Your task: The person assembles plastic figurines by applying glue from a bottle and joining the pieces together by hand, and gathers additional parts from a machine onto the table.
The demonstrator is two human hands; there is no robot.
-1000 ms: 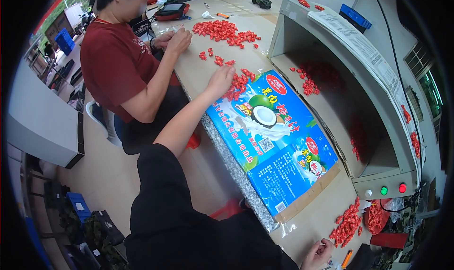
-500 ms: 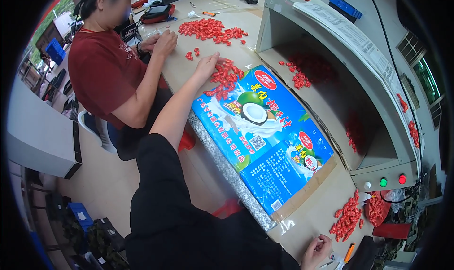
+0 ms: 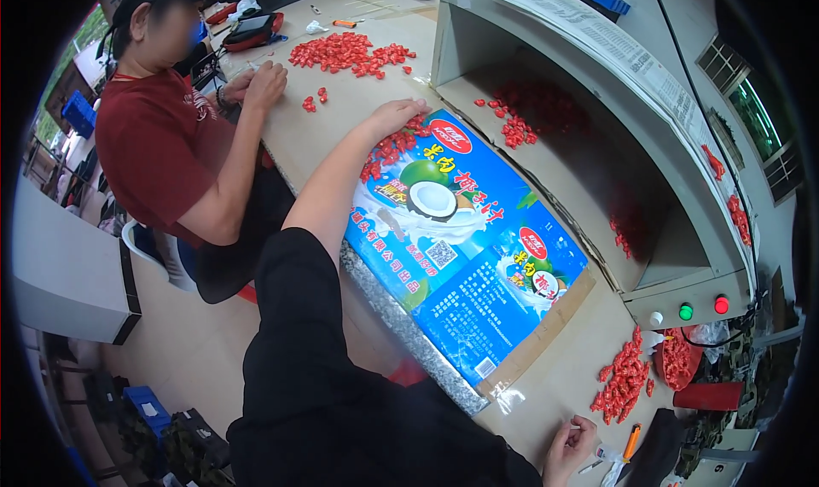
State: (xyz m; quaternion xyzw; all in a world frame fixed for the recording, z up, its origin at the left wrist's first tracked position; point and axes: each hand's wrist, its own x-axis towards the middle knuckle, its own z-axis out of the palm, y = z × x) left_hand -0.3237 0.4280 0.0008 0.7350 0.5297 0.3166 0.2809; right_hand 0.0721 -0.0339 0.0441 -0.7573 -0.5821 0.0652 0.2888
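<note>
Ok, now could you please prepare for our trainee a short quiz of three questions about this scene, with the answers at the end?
1. True or false: the person's left hand is right by small glossy red pieces at the far end of the blue printed cardboard sheet.
2. Which colour is the middle one of the three round buttons on the grey metal housing?
A) White
B) Green
C) Red
3. Fill in: the slim orange tool lies to the ____ of the person's right hand.

Key: 1. True. 2. B. 3. Right.
</note>
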